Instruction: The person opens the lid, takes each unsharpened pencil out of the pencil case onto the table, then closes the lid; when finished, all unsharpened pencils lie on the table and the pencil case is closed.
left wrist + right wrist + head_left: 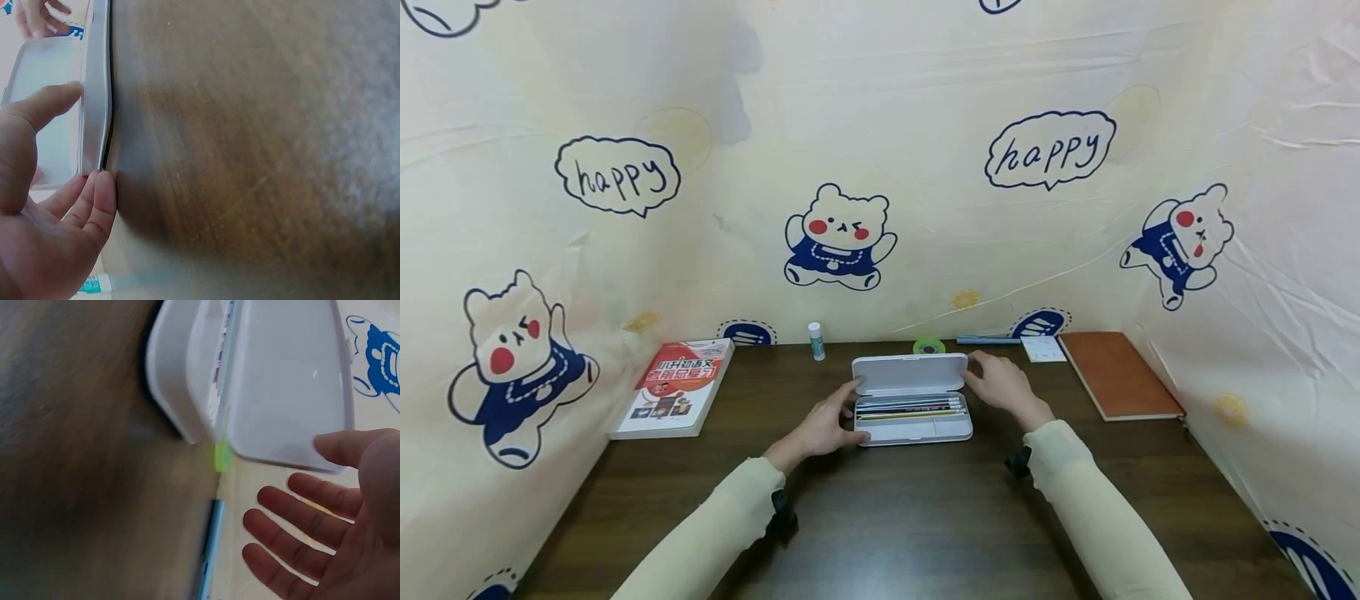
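The desk carries a white pencil case near its back edge, lid raised. Its left end is touched by the left hand — fingers straight; the lid's right corner is met by the right hand, spread loosely.

We read the word "happy" in a hand-lettered speech bubble on the printed cloth backdrop, at about ten o'clock from the white pencil case. We read "happy" again in a second speech bubble, at about one o'clock. At nine o'clock lies a red-covered book; its cover bears large yellow Chinese characters, too small for us to read. We make out no other text.
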The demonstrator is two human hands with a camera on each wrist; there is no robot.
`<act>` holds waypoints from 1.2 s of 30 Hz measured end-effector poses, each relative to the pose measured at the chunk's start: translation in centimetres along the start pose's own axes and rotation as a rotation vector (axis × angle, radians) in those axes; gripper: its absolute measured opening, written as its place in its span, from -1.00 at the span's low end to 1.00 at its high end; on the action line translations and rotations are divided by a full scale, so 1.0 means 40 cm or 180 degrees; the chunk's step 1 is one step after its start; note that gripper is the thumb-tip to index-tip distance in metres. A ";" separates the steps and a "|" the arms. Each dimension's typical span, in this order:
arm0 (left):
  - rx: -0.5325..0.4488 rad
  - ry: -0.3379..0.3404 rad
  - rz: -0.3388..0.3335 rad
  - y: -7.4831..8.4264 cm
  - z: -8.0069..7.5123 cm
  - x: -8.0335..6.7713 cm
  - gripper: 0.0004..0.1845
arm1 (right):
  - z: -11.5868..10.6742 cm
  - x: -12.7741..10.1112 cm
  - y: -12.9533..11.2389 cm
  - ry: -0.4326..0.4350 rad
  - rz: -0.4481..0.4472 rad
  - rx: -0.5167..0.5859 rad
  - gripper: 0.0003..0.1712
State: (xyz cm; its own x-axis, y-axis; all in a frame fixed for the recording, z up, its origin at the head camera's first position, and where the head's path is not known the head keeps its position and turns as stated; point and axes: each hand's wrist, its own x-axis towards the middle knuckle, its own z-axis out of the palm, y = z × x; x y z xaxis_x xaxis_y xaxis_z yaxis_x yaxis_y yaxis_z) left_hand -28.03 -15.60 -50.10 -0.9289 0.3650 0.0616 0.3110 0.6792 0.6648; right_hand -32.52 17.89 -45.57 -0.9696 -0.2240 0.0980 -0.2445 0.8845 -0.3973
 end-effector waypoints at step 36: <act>-0.0017 -0.0265 -0.0216 -0.022 -0.015 0.014 0.19 | 0.090 -0.022 -0.036 -0.0608 -0.0813 -0.0020 -0.92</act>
State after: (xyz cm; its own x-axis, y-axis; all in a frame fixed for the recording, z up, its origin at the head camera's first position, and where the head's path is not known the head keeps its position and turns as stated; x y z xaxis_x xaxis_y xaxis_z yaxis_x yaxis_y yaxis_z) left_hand -28.94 -16.38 -50.18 -0.9279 0.3700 -0.0456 0.2466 0.7009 0.6693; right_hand -31.32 15.32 -48.37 -0.8591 -0.5114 0.0205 -0.4806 0.7922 -0.3761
